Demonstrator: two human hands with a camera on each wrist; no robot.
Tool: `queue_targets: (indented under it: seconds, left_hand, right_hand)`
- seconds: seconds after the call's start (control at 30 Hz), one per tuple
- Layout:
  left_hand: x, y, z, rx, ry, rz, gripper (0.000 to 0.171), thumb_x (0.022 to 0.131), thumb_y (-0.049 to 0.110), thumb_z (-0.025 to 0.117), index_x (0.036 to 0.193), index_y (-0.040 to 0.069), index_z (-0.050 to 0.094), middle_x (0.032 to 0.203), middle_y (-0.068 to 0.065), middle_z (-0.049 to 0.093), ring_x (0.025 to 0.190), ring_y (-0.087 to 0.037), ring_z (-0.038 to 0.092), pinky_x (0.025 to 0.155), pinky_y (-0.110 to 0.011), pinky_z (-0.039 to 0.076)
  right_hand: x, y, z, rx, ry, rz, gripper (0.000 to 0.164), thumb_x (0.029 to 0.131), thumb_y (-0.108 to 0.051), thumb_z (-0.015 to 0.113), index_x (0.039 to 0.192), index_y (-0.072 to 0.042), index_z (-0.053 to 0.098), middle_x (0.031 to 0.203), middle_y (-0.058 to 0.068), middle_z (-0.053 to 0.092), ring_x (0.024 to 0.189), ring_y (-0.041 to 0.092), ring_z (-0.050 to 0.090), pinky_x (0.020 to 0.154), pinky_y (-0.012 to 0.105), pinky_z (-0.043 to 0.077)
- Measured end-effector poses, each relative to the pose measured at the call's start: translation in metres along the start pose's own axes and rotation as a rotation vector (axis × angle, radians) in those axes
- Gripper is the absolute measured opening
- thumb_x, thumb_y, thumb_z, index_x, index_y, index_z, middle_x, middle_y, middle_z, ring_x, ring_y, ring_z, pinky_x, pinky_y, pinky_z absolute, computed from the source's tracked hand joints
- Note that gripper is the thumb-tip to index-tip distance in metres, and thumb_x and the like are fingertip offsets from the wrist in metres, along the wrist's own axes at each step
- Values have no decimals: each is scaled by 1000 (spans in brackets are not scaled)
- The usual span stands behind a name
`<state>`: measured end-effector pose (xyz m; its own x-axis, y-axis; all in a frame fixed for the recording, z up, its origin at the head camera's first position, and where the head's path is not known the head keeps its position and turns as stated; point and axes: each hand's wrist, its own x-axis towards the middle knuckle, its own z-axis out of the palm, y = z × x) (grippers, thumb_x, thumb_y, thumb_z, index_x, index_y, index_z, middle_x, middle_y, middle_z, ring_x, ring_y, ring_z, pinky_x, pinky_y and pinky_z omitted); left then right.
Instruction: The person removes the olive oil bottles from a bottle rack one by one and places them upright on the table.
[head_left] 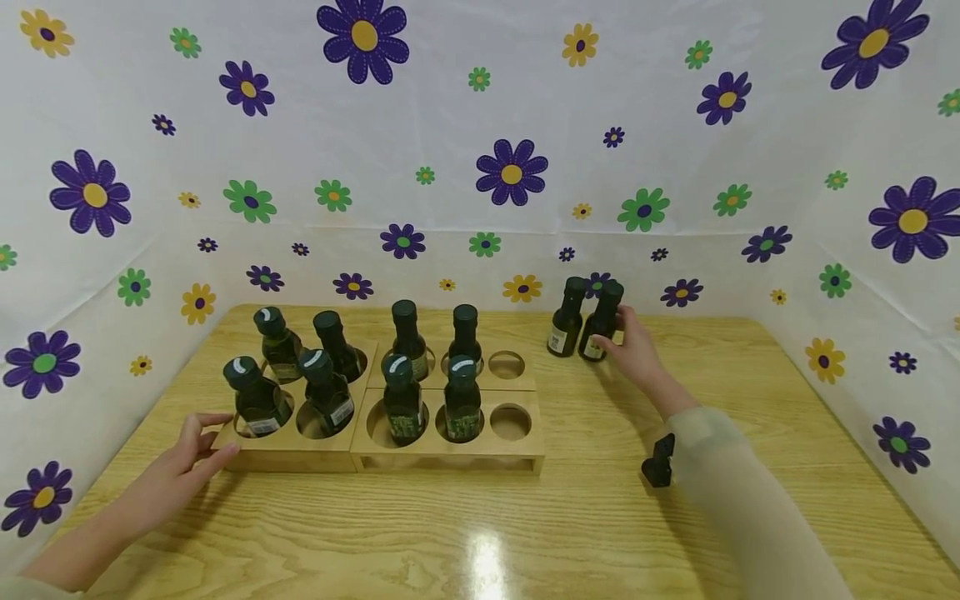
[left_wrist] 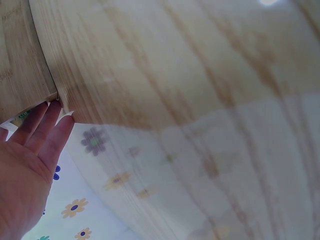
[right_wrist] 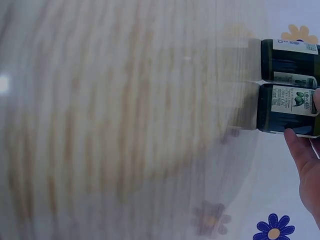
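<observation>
My right hand [head_left: 636,350] grips a dark green olive oil bottle [right_wrist: 295,102], its thumb on the label side and fingers round the far side. Close beside it stands a second dark bottle [head_left: 564,333], upright on the table. At the front left corner of a light wooden bottle rack [head_left: 292,461], my left hand [head_left: 183,462] touches the edge with outstretched fingers. Several dark green bottles sit in that rack's round holes, the front left bottle [head_left: 258,404] among them. Joined to it on the right is a second wooden rack [head_left: 450,460], holding more bottles in two rows.
Two round holes show at the right end of the second rack. A small black object [head_left: 658,462] lies on the wooden table [head_left: 585,517], near the right sleeve. White cloth [head_left: 450,108] with printed flowers stands round the back and sides.
</observation>
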<state>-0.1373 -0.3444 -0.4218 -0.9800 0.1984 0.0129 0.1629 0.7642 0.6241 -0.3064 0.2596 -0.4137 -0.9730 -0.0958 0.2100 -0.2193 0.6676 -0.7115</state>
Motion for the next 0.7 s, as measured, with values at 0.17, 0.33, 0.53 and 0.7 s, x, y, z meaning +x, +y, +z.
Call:
queue_targets:
  seconds: [0.17, 0.33, 0.53, 0.7]
  left_hand:
    - [0, 0, 1, 13, 0, -11, 43, 105, 29, 46, 131, 4, 24, 124, -22, 57, 96, 0, 53, 68, -30, 43]
    - [0, 1, 1, 18, -4, -18, 44, 105, 30, 45, 134, 4, 23, 116, -14, 62, 93, -4, 54, 67, -30, 42]
    - [-1, 1, 0, 12, -3, -11, 43, 105, 29, 45, 132, 4, 23, 113, -13, 62, 93, -2, 53, 67, -30, 41]
    - [0, 0, 0, 4, 2, -2, 41, 105, 29, 45, 131, 3, 24, 123, -20, 58, 93, -1, 53, 67, -30, 42]
  right_hand:
    - [1, 1, 1, -1, 7, -2, 62, 99, -13, 59, 144, 11, 23, 135, 36, 43, 127, 47, 40, 103, 57, 30]
    - [1, -1, -1, 24, 11, 21, 67, 99, -16, 60, 147, 6, 20, 143, 33, 35, 132, 45, 35, 103, 56, 32]
    - [-7, -11, -7, 138, 122, -29, 73, 95, -16, 65, 148, 3, 18, 148, 26, 30, 134, 42, 32, 101, 56, 32]
    - [-21, -23, -11, 186, 216, -102, 66, 93, -12, 68, 142, 4, 26, 141, 23, 38, 128, 40, 38, 98, 56, 34]
